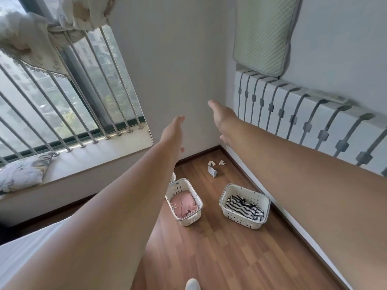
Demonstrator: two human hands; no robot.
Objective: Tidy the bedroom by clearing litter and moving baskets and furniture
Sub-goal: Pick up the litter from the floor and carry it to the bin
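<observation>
Both my arms stretch forward over the wooden floor toward the room's corner. My left hand is open, fingers pointing down and holding nothing. My right hand is also open and empty, near the radiator. Below them on the floor stand two white plastic baskets: one with pink cloth inside, one with striped black-and-white cloth. A third white basket's rim peeks out behind my left forearm. Three scraps of crumpled paper litter lie in the corner beyond the baskets.
A white radiator with grey brackets lines the right wall, with a green pad propped above it. A window seat with a patterned cushion runs along the left under a barred window. White bedding fills the lower left.
</observation>
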